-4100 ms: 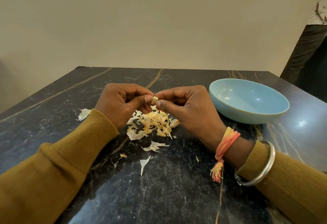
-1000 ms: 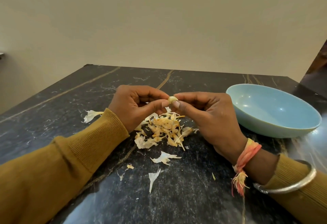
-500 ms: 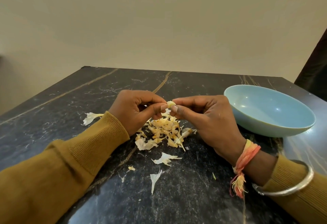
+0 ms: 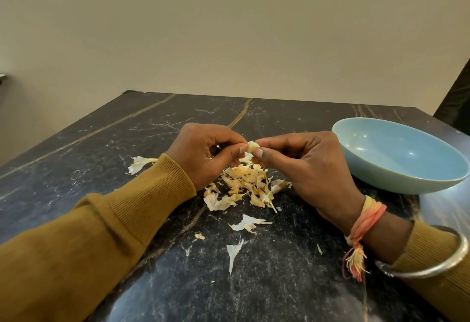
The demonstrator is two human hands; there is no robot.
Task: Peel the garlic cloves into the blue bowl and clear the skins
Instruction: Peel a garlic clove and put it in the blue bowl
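A small pale garlic clove with loose skin is pinched between the fingertips of my left hand and my right hand, held above the table. Directly below lies a heap of yellowish garlic pieces and papery skins. The blue bowl stands to the right of my right hand, and its visible inside holds nothing.
The table is black marble with pale veins. Loose white skins lie around: one left of my left wrist, two nearer me. A beige wall rises behind the table's far edge.
Both hands stay together over the heap, working the clove between the fingertips; a flake of skin now sticks up from it. The view has shifted slightly.
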